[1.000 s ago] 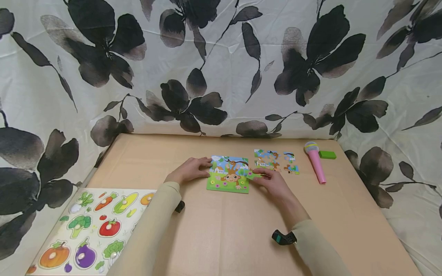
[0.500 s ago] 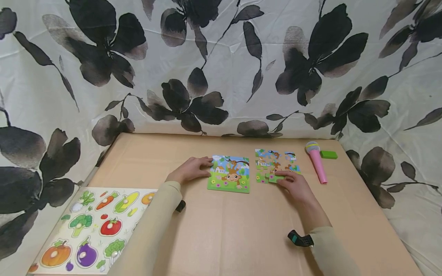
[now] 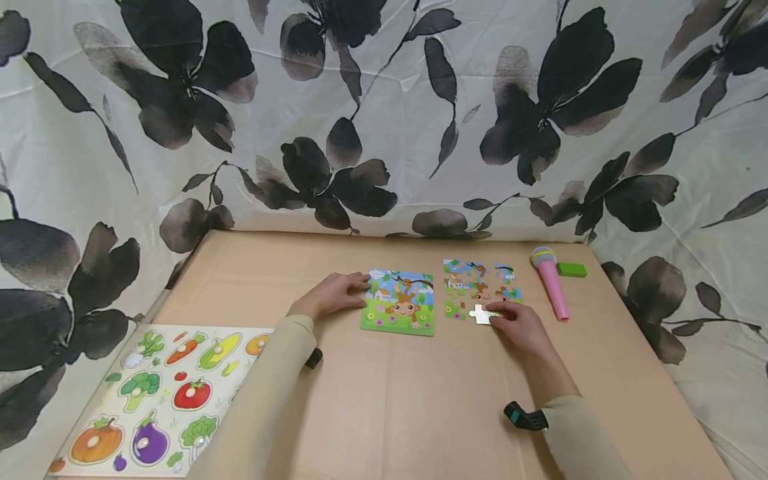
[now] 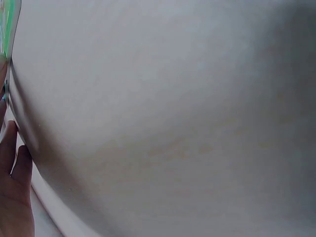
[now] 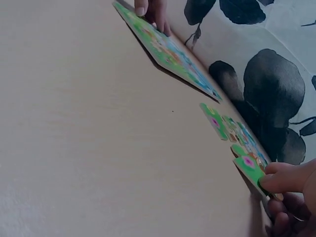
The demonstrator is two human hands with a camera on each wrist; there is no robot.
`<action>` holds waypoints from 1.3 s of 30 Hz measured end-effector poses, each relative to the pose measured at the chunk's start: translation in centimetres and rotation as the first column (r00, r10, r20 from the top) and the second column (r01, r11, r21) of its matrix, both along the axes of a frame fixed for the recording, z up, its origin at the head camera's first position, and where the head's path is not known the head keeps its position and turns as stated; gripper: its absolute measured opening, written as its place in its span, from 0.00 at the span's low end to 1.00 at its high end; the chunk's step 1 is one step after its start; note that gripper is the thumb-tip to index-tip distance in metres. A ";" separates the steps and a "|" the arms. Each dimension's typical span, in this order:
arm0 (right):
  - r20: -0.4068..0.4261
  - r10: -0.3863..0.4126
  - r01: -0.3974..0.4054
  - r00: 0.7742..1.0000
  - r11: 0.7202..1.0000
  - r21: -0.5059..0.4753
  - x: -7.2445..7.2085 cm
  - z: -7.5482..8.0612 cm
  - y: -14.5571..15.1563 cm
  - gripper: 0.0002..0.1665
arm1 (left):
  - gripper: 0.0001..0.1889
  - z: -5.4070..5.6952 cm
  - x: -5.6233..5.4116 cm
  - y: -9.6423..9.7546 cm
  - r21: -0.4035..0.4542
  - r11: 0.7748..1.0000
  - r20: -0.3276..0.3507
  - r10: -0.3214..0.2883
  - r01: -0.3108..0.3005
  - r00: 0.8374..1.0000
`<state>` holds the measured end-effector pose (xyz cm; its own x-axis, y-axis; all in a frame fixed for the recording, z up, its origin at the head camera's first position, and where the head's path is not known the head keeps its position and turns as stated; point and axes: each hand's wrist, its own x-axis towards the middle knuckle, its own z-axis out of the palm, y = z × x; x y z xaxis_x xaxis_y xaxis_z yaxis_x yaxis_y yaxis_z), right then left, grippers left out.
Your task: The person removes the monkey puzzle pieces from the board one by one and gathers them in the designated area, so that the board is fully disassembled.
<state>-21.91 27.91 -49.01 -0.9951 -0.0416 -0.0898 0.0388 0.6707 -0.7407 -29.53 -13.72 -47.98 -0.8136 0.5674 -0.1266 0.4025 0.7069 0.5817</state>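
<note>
A square monkey picture puzzle board [image 3: 397,313] lies on the table in front of me. My left hand [image 3: 329,298] rests at its left side, fingertips touching the edge. In the right wrist view, a thumb and fingers of that hand lie on the board's [image 5: 165,52] far end. My right hand [image 3: 525,328] pinches a jigsaw piece [image 3: 481,315], which looks white with glare in the head view. Seen from the right wrist, the piece [image 5: 250,168] is green with a pink flower. It is tilted by the near edge of the loose puzzle pieces [image 3: 459,283].
A pink toy microphone [image 3: 549,283] and a green block [image 3: 571,270] lie right of the pieces. At the left front is a vegetable picture board [image 3: 162,393], partly covered by my left sleeve. A floral cloth [image 3: 420,120] hangs behind the table.
My right hand has moved right, from beside the board to the loose pieces, carrying the jigsaw piece. The piece has turned from green to bright white in the head view. My left hand stays put.
</note>
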 end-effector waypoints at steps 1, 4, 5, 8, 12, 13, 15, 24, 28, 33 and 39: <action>-0.005 -0.001 0.001 1.000 1.000 0.006 0.0 0.0 -0.1 0.15 | 0.27 0.0 0.0 0.0 0.000 1.000 0.002 0.000 0.000 1.000; -0.025 -0.005 0.006 1.000 0.999 0.037 0.0 -0.2 -0.2 0.15 | 0.27 -0.1 0.0 0.1 -0.003 1.000 0.005 -0.003 0.003 1.000; -0.032 -0.003 0.004 0.999 0.999 0.047 -0.1 -0.2 -0.2 0.15 | 0.27 -0.1 0.0 0.1 -0.005 1.000 0.004 -0.003 0.003 1.000; -0.044 0.005 -0.002 0.999 0.998 0.065 -0.1 -0.4 -0.3 0.15 | 0.27 0.0 0.0 0.2 -0.009 1.000 0.002 -0.005 0.005 1.000; -0.058 0.009 -0.005 0.998 0.997 0.075 -0.2 -0.6 -0.2 0.14 | 0.27 0.1 0.1 0.2 -0.014 1.000 0.000 -0.007 0.007 1.000; -0.059 0.010 -0.006 0.998 0.997 0.074 -0.2 -0.6 -0.3 0.14 | 0.27 0.1 0.2 0.2 -0.016 1.000 0.000 -0.007 0.007 1.000; -0.061 0.010 -0.006 0.998 0.997 0.074 -0.1 -0.6 -0.3 0.14 | 0.27 0.2 0.2 0.1 -0.020 1.000 0.002 -0.005 0.005 1.000; -0.053 0.009 -0.005 0.999 0.996 0.085 -0.2 -0.5 -0.5 0.14 | 0.27 0.2 0.3 0.1 -0.021 1.000 -0.006 -0.006 0.006 1.000; -0.046 0.011 -0.007 0.999 0.996 0.088 -0.1 -0.5 -0.5 0.14 | 0.27 0.2 0.2 0.1 -0.019 1.000 -0.006 -0.005 0.005 1.000; -0.032 0.002 0.000 0.999 0.997 0.077 -0.1 -0.4 -0.5 0.15 | 0.27 0.1 0.2 0.1 -0.010 1.000 -0.009 -0.011 0.011 1.000; -0.028 -0.001 0.003 1.000 0.997 0.072 -0.2 -0.4 -0.5 0.15 | 0.27 0.2 0.2 0.1 -0.011 1.000 -0.001 -0.006 0.006 1.000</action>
